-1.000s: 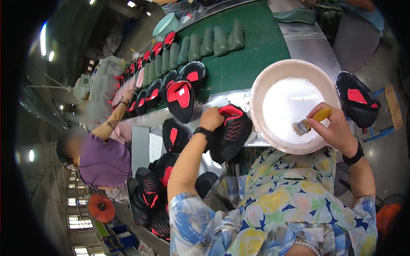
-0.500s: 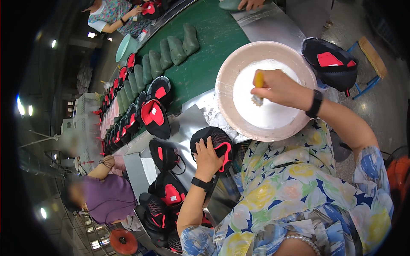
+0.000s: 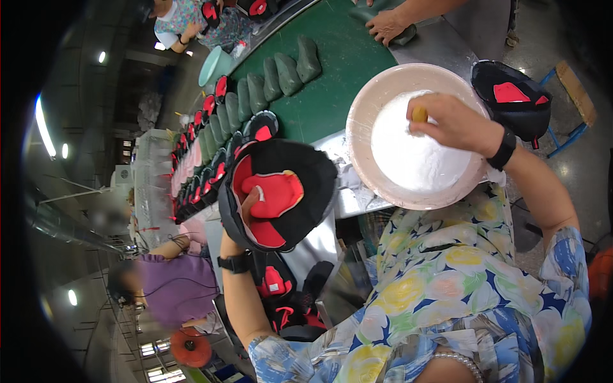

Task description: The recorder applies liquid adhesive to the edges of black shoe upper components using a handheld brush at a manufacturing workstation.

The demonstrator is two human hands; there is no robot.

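My left hand [image 3: 249, 203] grips a black shoe upper [image 3: 310, 191] with a red lining, its thumb inside the opening and its other fingers hidden behind. The upper is held up, opening toward me, to the left of a pale pink basin [image 3: 359, 137]. White liquid [image 3: 408, 153] lies in the basin. Above it, my right hand [image 3: 450, 121] is closed around the yellow handle of a brush [image 3: 419, 114]. The bristles do not show clearly. Below my left wrist, more black and red uppers [image 3: 276, 281] lie in a pile.
A green conveyor belt [image 3: 345, 60] carries rows of grey-green shoe lasts [image 3: 287, 73] and uppers. At the top, another person's hands [image 3: 387, 27] touch a last. Another upper [image 3: 511, 96] sits right of the basin. A person in purple [image 3: 179, 284] is at the left.
My left hand has gone from resting on an upper on the metal surface to holding an upper raised, farther left. My right hand stays over the basin with the brush. Another person's hands reach farther in.
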